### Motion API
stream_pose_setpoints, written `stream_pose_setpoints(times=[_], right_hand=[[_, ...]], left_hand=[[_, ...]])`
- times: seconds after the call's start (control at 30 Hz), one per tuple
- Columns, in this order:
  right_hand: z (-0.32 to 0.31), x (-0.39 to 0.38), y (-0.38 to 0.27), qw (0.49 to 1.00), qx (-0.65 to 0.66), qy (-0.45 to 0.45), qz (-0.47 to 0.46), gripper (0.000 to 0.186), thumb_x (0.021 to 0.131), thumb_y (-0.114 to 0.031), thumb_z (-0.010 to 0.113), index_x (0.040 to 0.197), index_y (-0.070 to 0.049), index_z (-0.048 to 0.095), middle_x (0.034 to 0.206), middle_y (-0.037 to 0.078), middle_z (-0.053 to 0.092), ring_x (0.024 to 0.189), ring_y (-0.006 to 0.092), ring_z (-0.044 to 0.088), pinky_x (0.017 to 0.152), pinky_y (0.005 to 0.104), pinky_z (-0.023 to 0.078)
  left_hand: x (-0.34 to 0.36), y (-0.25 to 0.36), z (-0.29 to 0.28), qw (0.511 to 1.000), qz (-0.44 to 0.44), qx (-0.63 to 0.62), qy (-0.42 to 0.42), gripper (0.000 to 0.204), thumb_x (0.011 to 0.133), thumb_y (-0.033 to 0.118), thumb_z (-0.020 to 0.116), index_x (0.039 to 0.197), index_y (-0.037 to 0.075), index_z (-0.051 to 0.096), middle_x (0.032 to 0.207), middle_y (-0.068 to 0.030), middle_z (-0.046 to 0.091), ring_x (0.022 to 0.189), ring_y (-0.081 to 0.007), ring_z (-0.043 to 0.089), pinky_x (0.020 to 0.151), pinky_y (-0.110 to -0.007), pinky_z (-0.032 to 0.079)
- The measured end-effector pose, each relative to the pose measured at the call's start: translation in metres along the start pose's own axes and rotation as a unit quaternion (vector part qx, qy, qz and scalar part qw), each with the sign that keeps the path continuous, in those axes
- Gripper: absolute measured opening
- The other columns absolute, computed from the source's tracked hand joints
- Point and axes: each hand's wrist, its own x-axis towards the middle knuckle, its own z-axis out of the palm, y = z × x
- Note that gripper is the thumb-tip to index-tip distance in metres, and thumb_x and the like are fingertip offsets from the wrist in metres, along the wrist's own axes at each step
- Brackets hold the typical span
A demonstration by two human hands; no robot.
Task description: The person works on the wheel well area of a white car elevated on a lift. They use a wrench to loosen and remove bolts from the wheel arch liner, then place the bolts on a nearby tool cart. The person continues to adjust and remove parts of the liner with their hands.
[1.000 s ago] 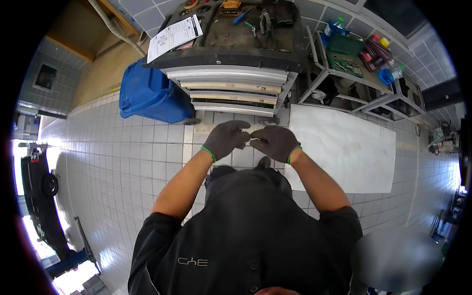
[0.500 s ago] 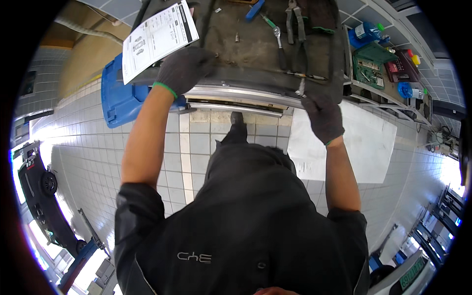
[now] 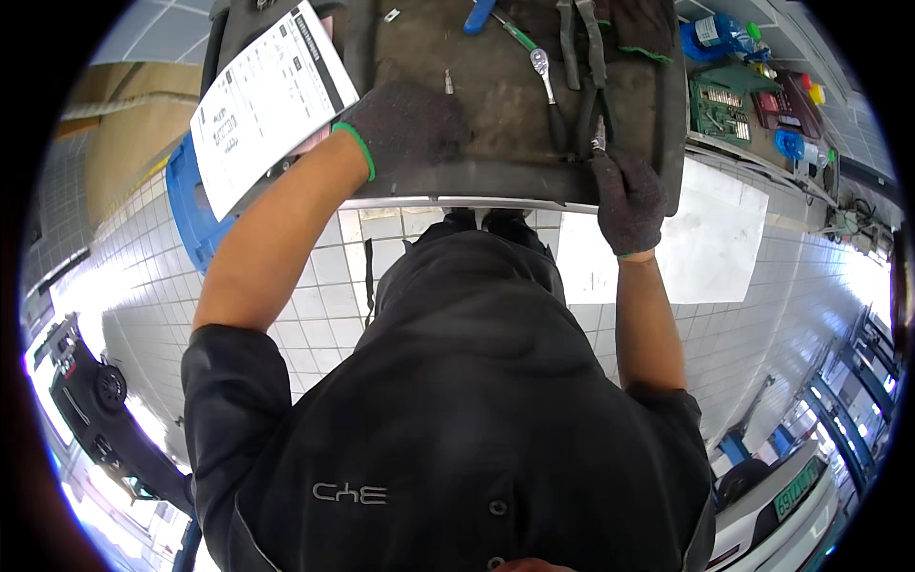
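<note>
My left hand [image 3: 405, 132], in a dark knitted glove with a green cuff, lies low over the front part of the black cart top [image 3: 496, 143]. Its fingers are blurred and turned downward, so what is under them is hidden. My right hand [image 3: 629, 200], gloved too, is closed at the cart's front right edge. Between its fingertips a small shiny metal piece [image 3: 599, 133] points up; its exact kind is unclear. Just beyond it lie pliers [image 3: 589, 52] with dark handles. A ratchet [image 3: 541, 67] with a green-and-black handle is left of them.
A printed sheet [image 3: 272, 105] covers the cart's left corner. A small metal bit [image 3: 449, 82], a blue-handled tool [image 3: 479, 16] and a spare dark glove [image 3: 645, 29] lie farther back. At right, a shelf holds a green socket case [image 3: 720, 110] and bottles. A blue bin [image 3: 186, 205] stands left.
My body is closer to the cart, and the metal drawer front is now mostly hidden below its edge. My left hand moved right across the top; my right hand brought the metal piece farther over it.
</note>
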Motion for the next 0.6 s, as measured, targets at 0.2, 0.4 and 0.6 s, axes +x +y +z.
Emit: stream_pose_setpoints(times=[0.2, 0.4, 0.6], right_hand=[[0.001, -0.003, -0.004, 0.992, 0.066, 0.014, 0.109, 0.016, 0.095, -0.014, 0.071, 0.108, -0.003, 0.072, 0.098, 0.018, 0.074, 0.087, 0.0373, 0.071, 0.077, 0.0412, 0.055], [-0.003, -0.004, -0.010, 0.962, 0.173, 0.054, 0.205, 0.010, 0.101, -0.009, 0.062, 0.104, -0.001, 0.067, 0.090, 0.010, 0.069, 0.077, 0.0188, 0.066, 0.068, 0.0335, 0.054], [0.010, 0.006, -0.049, 0.931, 0.293, 0.153, 0.155, 0.008, 0.099, -0.002, 0.057, 0.101, 0.000, 0.064, 0.104, 0.014, 0.066, 0.085, 0.0200, 0.065, 0.066, 0.0362, 0.055]], left_hand=[[-0.030, -0.006, -0.038, 0.711, -0.226, -0.654, 0.130, 0.017, 0.101, 0.025, 0.062, 0.104, 0.008, 0.067, 0.094, -0.0040, 0.067, 0.071, -0.0127, 0.058, 0.059, -0.027, 0.044], [-0.051, -0.013, -0.032, 0.550, -0.133, -0.811, 0.147, 0.015, 0.101, 0.024, 0.062, 0.107, 0.011, 0.061, 0.097, -0.0053, 0.063, 0.056, -0.0092, 0.045, 0.047, -0.024, 0.032], [-0.052, -0.001, -0.028, 0.527, -0.092, -0.824, 0.185, 0.012, 0.099, 0.021, 0.063, 0.104, 0.010, 0.061, 0.095, -0.0073, 0.065, 0.054, -0.0096, 0.044, 0.047, -0.024, 0.033]])
